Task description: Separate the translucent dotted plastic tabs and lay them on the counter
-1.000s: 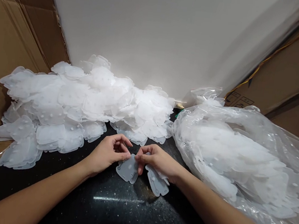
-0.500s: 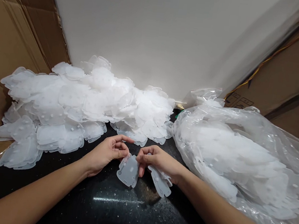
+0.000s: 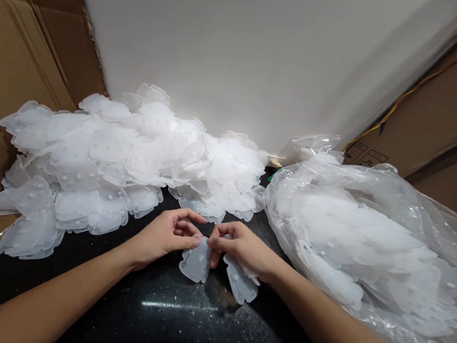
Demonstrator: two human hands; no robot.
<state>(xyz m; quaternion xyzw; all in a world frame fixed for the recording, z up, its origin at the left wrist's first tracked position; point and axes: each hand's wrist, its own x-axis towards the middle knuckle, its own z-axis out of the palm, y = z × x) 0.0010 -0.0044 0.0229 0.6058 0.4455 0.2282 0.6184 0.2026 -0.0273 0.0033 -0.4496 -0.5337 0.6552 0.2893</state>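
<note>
**Hands.** The left hand (image 3: 165, 236) has thumb and forefinger closed in a pinch on the upper left edge of a translucent white, flat plastic piece (image 3: 196, 262) with rounded lobes and small holes. The right hand (image 3: 240, 247) pinches the upper right edge of the same plastic piece. Its other fingers curl over a small stack of like pieces (image 3: 241, 284), which sticks out below the palm.

**Position.** The plastic piece hangs between the two hands, low over the black speckled counter (image 3: 178, 320), front and centre of the view.

**Assessment.** Gripping only the edges, from both sides, appears to keep the thin sheet spread flat with its face unobstructed. The stack in the right palm sits close to the pinching fingers.

**Surroundings.**
- A large loose heap of white pieces (image 3: 123, 154) lies on the counter just beyond the left hand. It is banked against the white wall (image 3: 234, 51) and a brown cardboard panel (image 3: 12, 75), which seem to stop it from spreading.
- A clear plastic bag (image 3: 370, 232) filled with similar pieces lies beside the right forearm.
- Heap and bag flank the hands, both near.
- Behind the bag stand brown cardboard boxes (image 3: 445, 113), with a yellow cable (image 3: 423, 78) running along them.
</note>
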